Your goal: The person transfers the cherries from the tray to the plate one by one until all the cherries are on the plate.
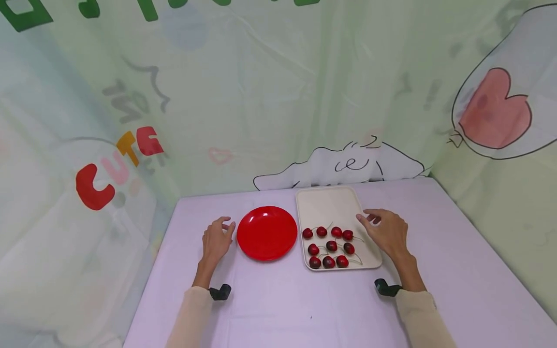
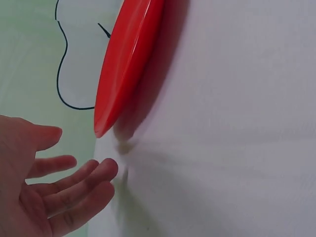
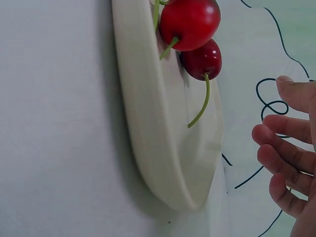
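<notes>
A round red plate (image 1: 267,233) lies on the table, left of a cream rectangular tray (image 1: 328,205). Several dark red cherries (image 1: 331,246) with green stems sit in rows across the tray's near half. Just left of the plate is my left hand (image 1: 216,239), its fingers loosely bent and holding nothing; the left wrist view has the plate's rim (image 2: 126,74) beyond the fingertips. My right hand (image 1: 387,232) hovers by the tray's right edge, fingers relaxed with nothing in them. Two cherries (image 3: 191,24) show up close in the right wrist view, apart from the fingers.
A pale lilac cloth covers the table (image 1: 278,309). Behind it hangs a light green curtain (image 1: 278,96) printed with letters and drawings, reaching round both sides. Each wrist wears a black strap mount (image 1: 221,292).
</notes>
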A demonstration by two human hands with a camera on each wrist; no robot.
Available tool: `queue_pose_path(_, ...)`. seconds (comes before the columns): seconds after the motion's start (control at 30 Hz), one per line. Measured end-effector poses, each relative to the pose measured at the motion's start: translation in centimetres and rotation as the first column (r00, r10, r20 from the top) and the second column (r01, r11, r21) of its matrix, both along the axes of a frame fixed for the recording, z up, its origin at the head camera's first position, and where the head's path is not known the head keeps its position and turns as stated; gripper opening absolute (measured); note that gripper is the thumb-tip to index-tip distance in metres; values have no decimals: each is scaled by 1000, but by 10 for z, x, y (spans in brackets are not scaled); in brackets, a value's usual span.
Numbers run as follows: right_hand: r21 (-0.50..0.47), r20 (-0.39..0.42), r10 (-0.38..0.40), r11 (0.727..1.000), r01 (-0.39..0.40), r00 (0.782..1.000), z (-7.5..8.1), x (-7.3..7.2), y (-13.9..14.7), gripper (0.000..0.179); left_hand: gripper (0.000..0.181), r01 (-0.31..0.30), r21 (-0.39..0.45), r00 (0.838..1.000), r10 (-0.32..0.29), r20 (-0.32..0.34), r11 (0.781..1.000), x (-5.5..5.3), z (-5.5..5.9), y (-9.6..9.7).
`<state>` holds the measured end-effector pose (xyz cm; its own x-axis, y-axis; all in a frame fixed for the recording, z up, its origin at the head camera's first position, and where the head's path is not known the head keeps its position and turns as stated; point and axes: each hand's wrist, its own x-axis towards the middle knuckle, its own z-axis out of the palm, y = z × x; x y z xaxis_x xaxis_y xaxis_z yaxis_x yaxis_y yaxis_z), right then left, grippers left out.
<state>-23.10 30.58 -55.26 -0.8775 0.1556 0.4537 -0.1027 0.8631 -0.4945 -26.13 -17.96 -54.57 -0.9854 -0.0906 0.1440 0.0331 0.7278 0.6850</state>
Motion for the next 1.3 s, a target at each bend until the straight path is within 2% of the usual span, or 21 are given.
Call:
queue_pose_path(0.07, -22, 6, 0, 1000, 0, 1000, -1, 2, 0, 43, 42, 3, 90, 999, -6, 36, 996, 1, -3, 3)
queue_pose_path(0.17, -60, 16, 11, 998, -10, 1000, -2, 6, -1, 39, 43, 8, 213, 997, -25, 77, 977, 1, -8, 6)
queue_pose_path(0.37, -115, 35, 46, 992, -42, 998, 1, 16, -1, 33, 43, 31, 354, 996, -57, 64, 935, -1, -20, 8)
queue_pose_path(0.5, -148, 57, 74, 987, -65, 996, 2, 22, -2, 28, 43, 26, 424, 997, -52, 49, 905, -2, -26, 9)
queue_pose_path(0.7, -160, 106, 109, 983, -92, 988, -1, 30, -1, 25, 37, -17, 466, 998, -11, 56, 884, 0, -34, 10)
queue_pose_path(0.97, -150, 157, 139, 982, -116, 978, 1, 46, 0, 19, 32, 23, 467, 999, -36, 19, 884, 5, -37, 12)
queue_pose_path(1.17, -142, 263, 193, 977, -160, 945, 8, 56, -2, 15, 30, 0, 474, 1000, -6, 11, 881, 8, -43, 13)
queue_pose_path(1.3, -174, 304, 249, 963, -203, 919, 11, 61, -3, 7, 29, -6, 486, 1000, 9, -3, 874, 8, -45, 13)
